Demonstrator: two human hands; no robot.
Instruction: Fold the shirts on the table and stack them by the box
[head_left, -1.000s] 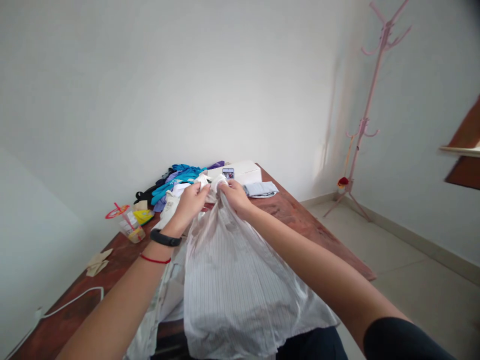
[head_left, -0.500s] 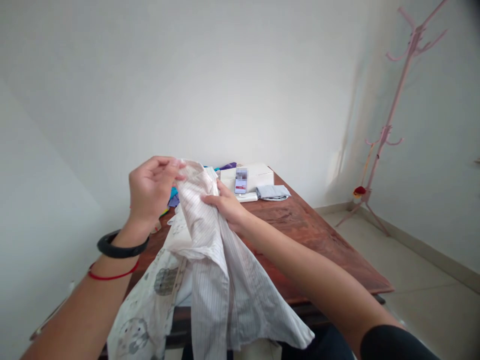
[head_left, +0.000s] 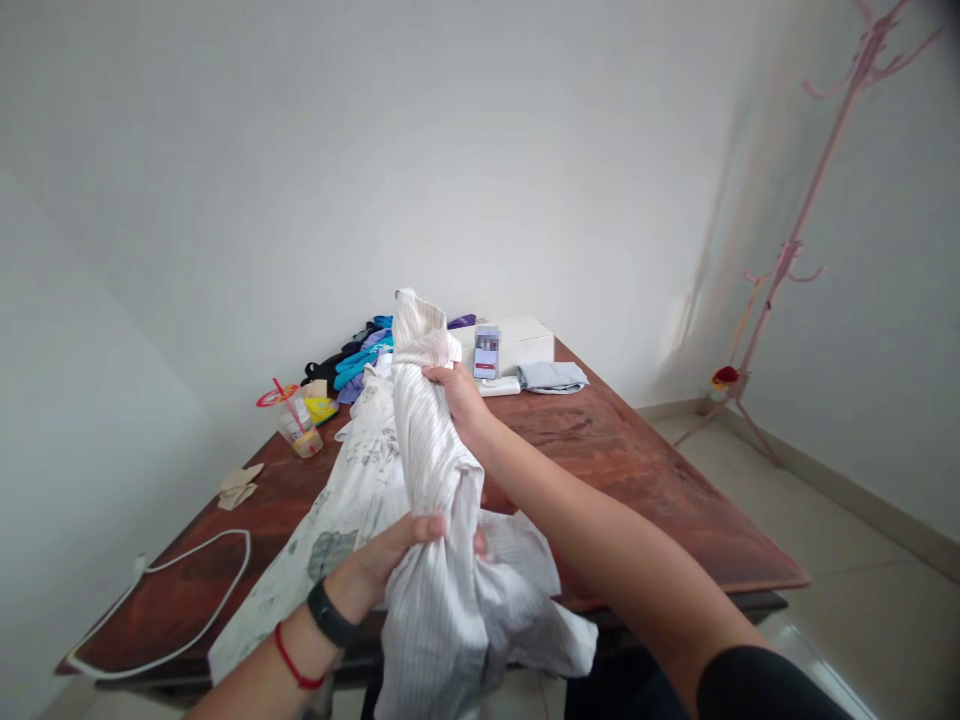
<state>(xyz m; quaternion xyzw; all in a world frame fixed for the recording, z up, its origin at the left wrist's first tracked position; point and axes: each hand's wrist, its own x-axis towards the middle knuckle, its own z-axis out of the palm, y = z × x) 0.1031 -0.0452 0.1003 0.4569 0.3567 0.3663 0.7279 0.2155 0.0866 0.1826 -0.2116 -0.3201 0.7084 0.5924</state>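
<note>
A striped garment point(head_left: 431, 440) is held raised, its length upright, above the near part of the worktop point(head_left: 615, 470). Its upper part is gripped from the right side by the right hand point(head_left: 461, 405), which is closed with the thumb laid across the cloth; a short section projects above this grip. The lower part is gripped by the left hand point(head_left: 397, 545), closed around bunched folds, and loose cloth hangs below and to the right. The fabric is thin, creased and pale, with fine dark stripes. Beneath and to the left, a white printed cloth point(head_left: 337, 520) with grey animal-like motifs is spread, partly over the near edge. The worktop is of reddish-brown, visibly grained wood. Toward the wall are seen a heap of blue, purple and black clothes point(head_left: 360, 365), a clear plastic cup point(head_left: 300, 425) with a red straw, a smooth white box point(head_left: 529, 345) and a folded grey cloth point(head_left: 553, 377). On the upright phone point(head_left: 486, 352), a red bar is displayed; its lettering is too small to be read.
</note>
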